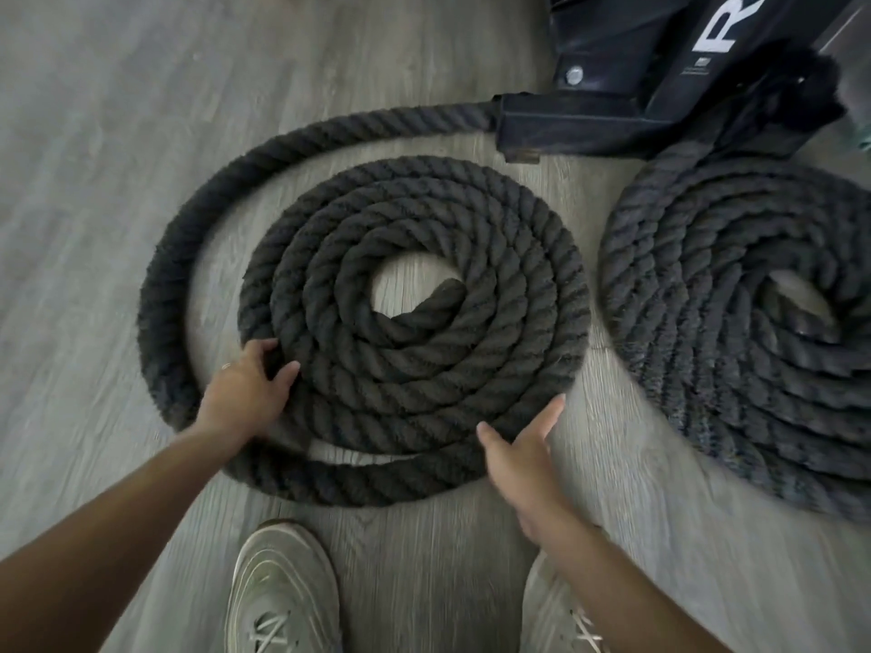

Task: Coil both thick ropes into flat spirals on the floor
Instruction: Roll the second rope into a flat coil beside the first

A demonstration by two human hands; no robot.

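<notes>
A thick black rope [414, 369] lies on the grey wood floor in a flat spiral of several turns, its inner end showing in the central hole. Its outermost loop [160, 294] swings wide on the left and runs up to the black frame. My left hand [245, 393] rests flat on the spiral's lower left edge, fingers spread over the rope. My right hand [518, 454] hovers open beside the lower right edge, palm toward the coil. A second black rope [735, 351] lies coiled in a flat spiral at the right, partly cut off by the frame edge.
A black metal rig base [612, 106] with white lettering stands at the top right, and both ropes run to it. My two grey sneakers [283, 591] stand on the floor [94, 134] just below the left coil.
</notes>
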